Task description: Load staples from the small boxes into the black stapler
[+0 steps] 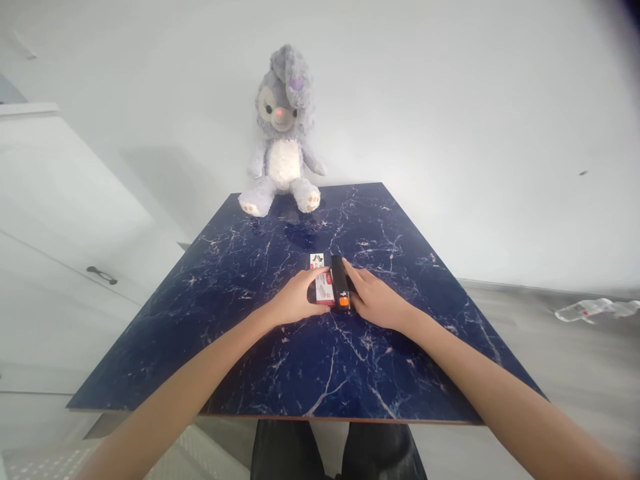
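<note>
My left hand (pixel 295 298) is curled around a small white and red box (pixel 324 291) lying on the blue marbled table (pixel 280 360). Its thumb and fingers reach the box's far and near parts. Right beside the box lies a black stapler (pixel 339 279) with an orange patch at its near end. My right hand (pixel 373 298) grips the stapler from the right side, some fingers hidden beneath the palm. A flat white card or packet (pixel 317 259) with a dark picture shows just beyond the box; whether it belongs to the box I cannot tell.
A grey plush rabbit (pixel 284 163) sits at the table's far edge against the white wall (pixel 450 100). On the left stands a white cabinet (pixel 60 267) with a dark handle (pixel 101 275). Clear plastic bottles (pixel 595 309) lie on the floor at the right.
</note>
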A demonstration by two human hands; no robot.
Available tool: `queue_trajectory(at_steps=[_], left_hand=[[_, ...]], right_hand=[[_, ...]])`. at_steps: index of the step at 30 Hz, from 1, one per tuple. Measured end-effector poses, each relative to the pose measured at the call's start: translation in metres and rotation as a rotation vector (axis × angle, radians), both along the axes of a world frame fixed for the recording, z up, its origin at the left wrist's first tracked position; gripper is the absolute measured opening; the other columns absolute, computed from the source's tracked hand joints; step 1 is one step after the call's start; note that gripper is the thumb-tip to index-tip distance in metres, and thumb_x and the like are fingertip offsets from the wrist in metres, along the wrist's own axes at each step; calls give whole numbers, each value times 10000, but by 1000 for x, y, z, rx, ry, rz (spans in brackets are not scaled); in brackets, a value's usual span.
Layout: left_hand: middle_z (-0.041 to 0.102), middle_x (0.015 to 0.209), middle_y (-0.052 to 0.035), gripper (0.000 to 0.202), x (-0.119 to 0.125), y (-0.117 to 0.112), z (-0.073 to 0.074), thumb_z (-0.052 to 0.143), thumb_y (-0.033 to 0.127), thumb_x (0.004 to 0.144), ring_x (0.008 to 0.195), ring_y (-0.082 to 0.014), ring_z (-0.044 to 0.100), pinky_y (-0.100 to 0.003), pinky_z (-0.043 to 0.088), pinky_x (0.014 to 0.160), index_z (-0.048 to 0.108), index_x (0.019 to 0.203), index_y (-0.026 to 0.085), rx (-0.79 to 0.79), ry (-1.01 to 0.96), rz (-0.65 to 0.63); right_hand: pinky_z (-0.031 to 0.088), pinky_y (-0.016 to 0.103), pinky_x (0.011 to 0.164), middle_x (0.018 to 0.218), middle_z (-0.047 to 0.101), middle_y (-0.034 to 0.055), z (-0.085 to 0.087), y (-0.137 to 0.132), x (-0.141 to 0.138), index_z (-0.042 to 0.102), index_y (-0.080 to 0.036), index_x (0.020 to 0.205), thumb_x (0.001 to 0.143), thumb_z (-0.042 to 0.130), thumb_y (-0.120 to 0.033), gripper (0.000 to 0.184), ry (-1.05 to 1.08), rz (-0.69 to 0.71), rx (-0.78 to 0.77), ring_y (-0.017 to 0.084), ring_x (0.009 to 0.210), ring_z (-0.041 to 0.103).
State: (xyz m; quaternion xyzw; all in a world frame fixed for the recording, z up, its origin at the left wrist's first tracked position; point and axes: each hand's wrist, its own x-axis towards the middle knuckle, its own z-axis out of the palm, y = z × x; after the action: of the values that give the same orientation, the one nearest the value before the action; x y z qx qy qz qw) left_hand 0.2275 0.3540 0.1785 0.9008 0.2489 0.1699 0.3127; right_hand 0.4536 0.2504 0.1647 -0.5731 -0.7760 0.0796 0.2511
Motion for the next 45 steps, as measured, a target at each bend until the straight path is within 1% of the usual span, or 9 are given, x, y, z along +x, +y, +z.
queue_trajectory(at_steps=[5, 15, 20, 23, 29, 34, 39, 42, 45], left_hand=[[518, 1463, -104, 813, 0, -4, 6, 788, 419, 767, 1322, -340, 496, -540, 418, 1090, 416, 1480, 302, 56, -30, -33], [587, 1383, -107, 800, 4, -7, 5, 814, 459, 730, 1225, -336, 565, -500, 476, 1009, 471, 1431, 284, 82, -23, 7], [655, 1212, -81, 293, 2, 4, 14, 567, 373, 937, 1132, -247, 600, -417, 482, 992, 634, 1184, 230, 240, -222, 150], [621, 1327, -77, 292, 5, 24, 14, 469, 341, 993, 1256, -245, 542, -439, 417, 1087, 658, 1184, 225, 245, -211, 251], [631, 1340, -75, 374, 17, 42, 0, 404, 359, 1022, 1235, -235, 585, -404, 423, 1105, 708, 1181, 210, 12, -89, 118], [576, 1421, -93, 416, 9, 32, 9, 439, 417, 1007, 1253, -258, 584, -385, 497, 1019, 630, 1331, 241, -109, -54, 102], [576, 1438, -151, 761, -13, 22, 26, 677, 488, 868, 1094, -295, 688, -360, 587, 814, 392, 1543, 282, -385, 59, 117], [544, 1475, -146, 648, -13, 4, 25, 644, 489, 898, 1114, -293, 689, -354, 614, 783, 482, 1483, 263, -573, -29, 147], [667, 1327, -118, 566, -2, -11, 18, 647, 444, 910, 1055, -271, 716, -377, 620, 826, 538, 1436, 265, -622, -82, 156]], right_hand=[[512, 554, 985, 1404, 533, 215, 0, 0, 0, 33, -162, 1618, 923, 405, -150, 788, 3, 7, 2, 348, 1234, 561], [506, 561, 990, 1439, 508, 224, -2, 0, 1, 27, -163, 1620, 918, 411, -144, 800, 3, 7, -15, 360, 1274, 535], [495, 564, 1005, 1423, 519, 228, -2, 0, 2, 32, -153, 1621, 927, 420, -165, 795, -3, -1, -24, 363, 1246, 552], [496, 550, 1006, 1407, 531, 221, -2, 0, 2, 40, -151, 1620, 945, 406, -181, 769, -6, -6, -39, 356, 1244, 551], [493, 536, 1007, 1378, 549, 211, 1, -1, 1, 46, -157, 1618, 928, 421, -153, 785, 8, 2, -24, 341, 1226, 561], [491, 522, 1001, 1398, 541, 200, 2, -1, 2, 91, -172, 1613, 919, 441, -148, 778, 21, 9, -34, 338, 1222, 556], [512, 434, 904, 1228, 658, 160, 14, -4, -4, 413, -163, 1483, 980, 381, -187, 505, 122, -88, -76, 292, 1085, 636], [507, 355, 789, 1081, 720, 86, 27, -9, -14, 575, -219, 1322, 1047, 324, -294, 380, 282, -171, -151, 228, 905, 683], [479, 311, 696, 1001, 738, 52, 34, -13, -23, 591, -232, 1296, 1034, 400, -368, 352, 369, -214, -220, 203, 794, 681]])
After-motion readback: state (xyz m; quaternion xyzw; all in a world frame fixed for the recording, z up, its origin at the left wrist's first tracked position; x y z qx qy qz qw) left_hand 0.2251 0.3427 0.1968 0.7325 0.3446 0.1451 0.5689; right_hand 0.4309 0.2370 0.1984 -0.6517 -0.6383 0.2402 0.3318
